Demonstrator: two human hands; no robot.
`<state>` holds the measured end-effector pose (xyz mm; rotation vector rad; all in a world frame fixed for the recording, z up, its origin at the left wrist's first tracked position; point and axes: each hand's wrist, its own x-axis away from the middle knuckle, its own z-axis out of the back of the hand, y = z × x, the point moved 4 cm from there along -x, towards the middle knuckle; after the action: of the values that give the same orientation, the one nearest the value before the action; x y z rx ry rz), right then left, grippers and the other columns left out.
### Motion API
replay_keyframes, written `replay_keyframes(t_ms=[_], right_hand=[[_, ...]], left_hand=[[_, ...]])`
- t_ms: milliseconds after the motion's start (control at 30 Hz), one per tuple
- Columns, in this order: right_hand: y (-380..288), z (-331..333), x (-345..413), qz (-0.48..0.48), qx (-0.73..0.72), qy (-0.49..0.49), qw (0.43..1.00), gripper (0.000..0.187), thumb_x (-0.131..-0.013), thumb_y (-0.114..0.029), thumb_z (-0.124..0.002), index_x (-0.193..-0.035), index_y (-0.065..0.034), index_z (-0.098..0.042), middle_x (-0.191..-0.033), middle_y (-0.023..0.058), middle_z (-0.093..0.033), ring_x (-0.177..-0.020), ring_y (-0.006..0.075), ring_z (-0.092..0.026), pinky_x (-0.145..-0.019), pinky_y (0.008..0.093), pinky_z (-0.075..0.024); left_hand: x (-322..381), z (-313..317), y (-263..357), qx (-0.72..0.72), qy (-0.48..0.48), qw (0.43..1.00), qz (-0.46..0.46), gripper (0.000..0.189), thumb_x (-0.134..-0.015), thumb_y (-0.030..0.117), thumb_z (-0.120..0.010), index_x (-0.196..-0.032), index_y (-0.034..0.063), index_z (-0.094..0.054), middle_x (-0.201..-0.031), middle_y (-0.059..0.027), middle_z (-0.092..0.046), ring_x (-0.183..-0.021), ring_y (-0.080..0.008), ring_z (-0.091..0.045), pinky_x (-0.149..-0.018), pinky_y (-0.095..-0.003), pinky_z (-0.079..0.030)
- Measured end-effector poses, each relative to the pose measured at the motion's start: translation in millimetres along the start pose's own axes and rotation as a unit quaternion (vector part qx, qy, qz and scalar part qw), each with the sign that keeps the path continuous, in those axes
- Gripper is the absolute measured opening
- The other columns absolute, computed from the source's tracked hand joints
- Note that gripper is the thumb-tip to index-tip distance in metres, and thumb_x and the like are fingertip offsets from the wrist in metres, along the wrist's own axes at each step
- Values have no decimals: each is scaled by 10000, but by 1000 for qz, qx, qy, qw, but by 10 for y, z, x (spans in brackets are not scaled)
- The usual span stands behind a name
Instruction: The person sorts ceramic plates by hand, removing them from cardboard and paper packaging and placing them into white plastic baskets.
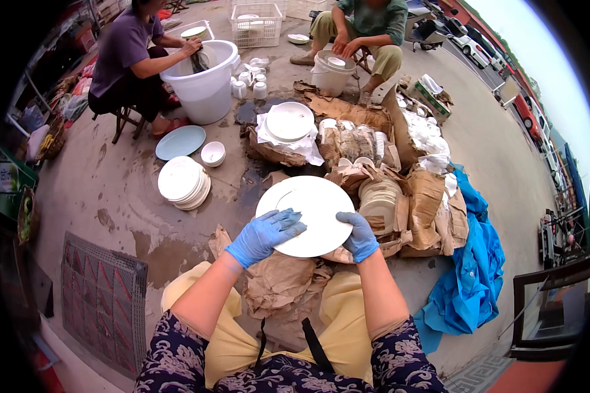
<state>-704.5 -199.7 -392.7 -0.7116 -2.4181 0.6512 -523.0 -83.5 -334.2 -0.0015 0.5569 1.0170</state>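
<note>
A large white plate [319, 206] is held in front of me, over crumpled brown paper [280, 282]. My right hand [359, 236], in a blue glove, grips its right rim with the thumb on top. My left hand [268, 236], also gloved, lies flat on the plate's left part, fingers spread; whether anything is under the palm is hidden. Beyond the plate, more white plates [289, 120] are stacked on white paper. Plates standing on edge [379, 201] fill a torn cardboard box to the right. At the left are a stack of white plates [181, 179] and small bowls [213, 153].
A pale blue oval platter [180, 142] lies on the ground. One person sits by a big white tub [201, 93], another by a white bucket [332, 76]. White cups [259, 90] stand between them. Blue sheeting [472, 275] lies at the right, a dark mat [103, 299] at the left.
</note>
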Motion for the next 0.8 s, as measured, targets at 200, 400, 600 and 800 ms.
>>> replay_keyframes(t_ms=[200, 400, 600, 800], right_hand=[[14, -17, 20, 134, -11, 83, 987, 556, -757, 6, -476, -1289, 44, -316, -1276, 176, -426, -1149, 308, -453, -987, 420, -378], [-78, -50, 121, 169, -13, 73, 983, 579, -751, 10, -475, -1302, 39, -297, -1298, 174, -402, -1174, 306, -428, -1000, 440, -362], [50, -220, 38, 157, -1, 73, 985, 609, -733, 7, -498, -1308, 19, -298, -1270, 163, -425, -1155, 295, -445, -984, 403, -384], [139, -293, 141, 152, 85, 52, 983, 641, -704, -17, -557, -1297, 20, -316, -1251, 153, -449, -1128, 284, -468, -971, 385, -386]], left_hand=[[244, -70, -478, -43, 66, 939, 336, 526, -773, 2, -448, -1278, 149, -429, -1300, -197, -407, -1164, -366, -424, -934, -430, -380], [340, -384, -765, 592, 114, 615, 508, 550, -857, 237, -550, -1302, -10, -341, -1290, -155, -424, -1163, -302, -432, -900, -369, -421], [147, -248, -594, 493, 249, 749, 367, 1019, -618, 191, -800, -1374, 4, -143, -1307, -186, -386, -1139, -232, -450, -948, -322, -386], [184, -127, -647, 385, 261, 748, 473, 810, -583, 149, -802, -1262, 5, -385, -1102, -161, -568, -950, -181, -575, -825, -293, -476]])
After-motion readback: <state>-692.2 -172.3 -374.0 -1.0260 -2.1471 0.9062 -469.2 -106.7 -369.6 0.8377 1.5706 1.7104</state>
